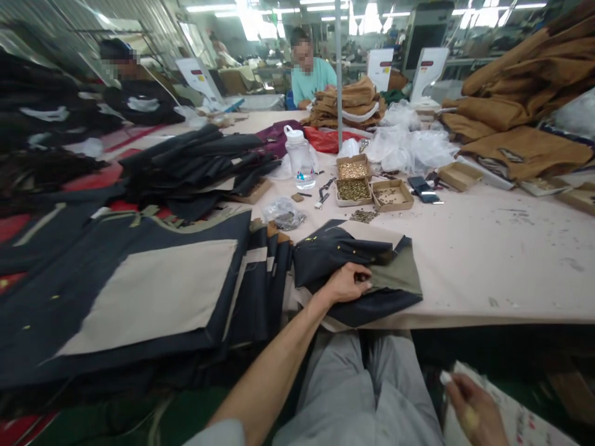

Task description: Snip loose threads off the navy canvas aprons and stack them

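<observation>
Fairly bright but hazy overall; light comes mainly from tubes (220, 8) & windows (260, 26) far beyond the grip of the L hand (348, 284), windows blown out w/ glare round them; table (488, 260) R of grip evenly lit, shadows soft; dark cloth (320, 257) round grip loses detail in folds; floor (515, 365) below & R of grip v. dim; R hand (478, 406), low R of grip, blurred; black heap (41, 80) far L smeared & stretched nr frame edge; bkgd past grip soft, wide-angle stretch both sides.
</observation>
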Available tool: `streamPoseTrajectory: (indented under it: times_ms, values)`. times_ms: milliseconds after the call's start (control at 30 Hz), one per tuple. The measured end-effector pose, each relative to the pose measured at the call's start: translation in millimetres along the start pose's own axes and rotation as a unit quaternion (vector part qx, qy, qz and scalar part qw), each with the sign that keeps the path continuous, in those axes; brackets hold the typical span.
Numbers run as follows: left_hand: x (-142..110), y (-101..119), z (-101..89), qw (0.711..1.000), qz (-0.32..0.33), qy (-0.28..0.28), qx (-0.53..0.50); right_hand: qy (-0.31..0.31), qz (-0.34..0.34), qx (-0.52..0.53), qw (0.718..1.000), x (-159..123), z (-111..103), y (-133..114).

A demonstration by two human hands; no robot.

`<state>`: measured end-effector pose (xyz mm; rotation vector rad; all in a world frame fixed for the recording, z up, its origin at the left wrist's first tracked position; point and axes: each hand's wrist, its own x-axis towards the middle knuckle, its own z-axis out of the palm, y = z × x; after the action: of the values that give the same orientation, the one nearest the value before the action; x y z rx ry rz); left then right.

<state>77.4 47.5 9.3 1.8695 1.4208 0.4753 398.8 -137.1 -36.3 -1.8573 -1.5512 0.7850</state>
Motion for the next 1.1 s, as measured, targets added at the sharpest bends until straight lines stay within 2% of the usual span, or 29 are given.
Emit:
streamPoseTrajectory:
  times_ms: [100,133,200,233,333,433,533,867,1100]
  values:
    - [4.0,12.1,-0.9,0.999,-0.025,-0.009,0.045,0.058,-0.028,0.025,0.998,48.6,-9.5,-28.3]
    - [5.0,16.4,0.6,0.998,-0.032,-0.006,0.056,0.083,-0.077,0.044,0.993,70.2,-7.1,-41.0]
    - [5.8,24.5,6.2,0.997,-0.038,0.005,0.072,0.054,-0.189,0.067,0.978,112.2,6.0,-62.9]
    - [5.3,27.9,9.7,0.996,-0.04,0.01,0.079,0.035,-0.224,0.061,0.972,130.0,15.4,-69.4]
    - [1.3,34.3,19.9,0.994,-0.046,0.027,0.095,-0.034,-0.264,-0.01,0.964,162.4,43.4,-66.2]
    - [-2.8,36.4,27.0,0.994,-0.042,0.031,0.099,-0.054,-0.268,-0.039,0.961,169.2,57.2,-43.8]
    - [-2.5,38.5,31.3,0.994,-0.04,0.023,0.101,-0.06,-0.272,-0.008,0.96,168.5,57.8,-29.0]
    - [18.1,47.1,38.8,0.993,-0.056,0.009,0.103,-0.061,-0.246,0.005,0.967,173.2,59.3,-29.9]
    - [9.9,44.2,45.5,0.996,-0.037,0.015,0.08,-0.096,-0.246,0.042,0.964,173.0,51.6,-30.6]
